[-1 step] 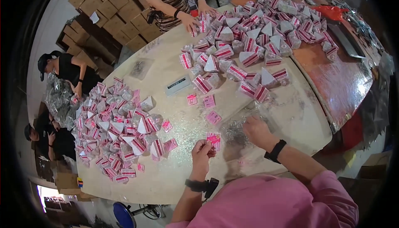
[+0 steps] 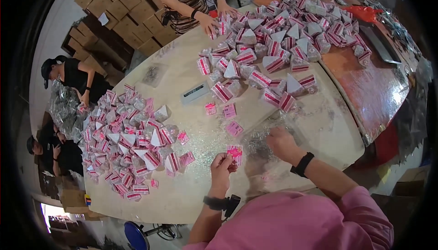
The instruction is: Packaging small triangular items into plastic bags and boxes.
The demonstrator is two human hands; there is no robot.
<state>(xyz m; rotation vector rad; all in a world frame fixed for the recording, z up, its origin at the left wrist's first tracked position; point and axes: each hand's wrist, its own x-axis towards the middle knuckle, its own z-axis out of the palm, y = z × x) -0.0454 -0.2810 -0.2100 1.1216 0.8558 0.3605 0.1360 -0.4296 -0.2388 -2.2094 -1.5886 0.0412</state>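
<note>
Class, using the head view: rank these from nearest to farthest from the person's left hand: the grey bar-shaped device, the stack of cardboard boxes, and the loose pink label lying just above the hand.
From the left hand:
1. Loose pink label, on the table just beyond the hand.
2. Grey device, mid-table, further up and slightly left.
3. Cardboard boxes, off the table at the far upper left.

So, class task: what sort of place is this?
Probably a packing workshop or small warehouse: heaps of pink-and-white packets cover a big shared table, stacked cardboard boxes line the wall, and several people work around it.
</note>
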